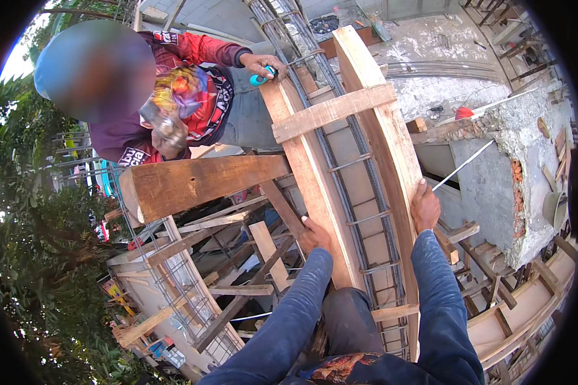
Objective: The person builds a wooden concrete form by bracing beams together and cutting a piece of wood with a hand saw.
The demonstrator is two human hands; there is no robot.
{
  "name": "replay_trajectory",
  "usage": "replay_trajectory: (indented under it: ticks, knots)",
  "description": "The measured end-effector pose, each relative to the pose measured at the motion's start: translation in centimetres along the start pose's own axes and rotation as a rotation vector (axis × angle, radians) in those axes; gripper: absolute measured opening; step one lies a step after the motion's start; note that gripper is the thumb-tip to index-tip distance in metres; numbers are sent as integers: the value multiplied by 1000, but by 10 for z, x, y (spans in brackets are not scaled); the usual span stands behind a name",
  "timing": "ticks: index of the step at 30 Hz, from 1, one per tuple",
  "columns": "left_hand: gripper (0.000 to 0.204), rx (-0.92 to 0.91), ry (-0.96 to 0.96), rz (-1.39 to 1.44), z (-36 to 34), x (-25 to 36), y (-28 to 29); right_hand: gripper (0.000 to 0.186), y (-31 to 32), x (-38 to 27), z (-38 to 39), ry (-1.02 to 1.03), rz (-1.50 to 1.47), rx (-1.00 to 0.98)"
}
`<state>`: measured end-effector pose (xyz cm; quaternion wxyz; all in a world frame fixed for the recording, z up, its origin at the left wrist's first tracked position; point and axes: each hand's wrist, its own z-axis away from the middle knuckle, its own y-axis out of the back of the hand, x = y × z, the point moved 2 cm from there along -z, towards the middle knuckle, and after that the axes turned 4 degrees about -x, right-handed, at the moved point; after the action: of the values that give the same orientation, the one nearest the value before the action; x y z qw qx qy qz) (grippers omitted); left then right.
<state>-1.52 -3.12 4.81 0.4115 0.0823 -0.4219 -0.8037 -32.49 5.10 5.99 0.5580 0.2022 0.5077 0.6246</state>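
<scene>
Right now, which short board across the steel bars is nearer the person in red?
The upper short board, above the left hand and right hand in the picture; the lower short board is below both.

Left board (324, 199), centre: pale tan. Co-worker's shirt (189, 90), 10 o'clock: red and purple, bright multicoloured print.

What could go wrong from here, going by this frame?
1. The left hand and right hand look bare against the left board and right board, so splinters seem possible.
2. A co-worker's hand holds a turquoise tool near the left board's far end; it might slip and fall.
3. Open timber framing lies below, to the left; anything dropped could go through its gaps.
</scene>
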Motion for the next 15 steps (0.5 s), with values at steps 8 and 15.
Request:
replay_trajectory:
  ticks: [8, 15]
  knots:
    - [89, 202, -118, 38, 10, 2, 0, 64, 4, -4, 4, -50, 10, -22]
    - [91, -4, -41, 10, 9, 3, 2, 66, 5, 0, 3, -25, -6, 1]
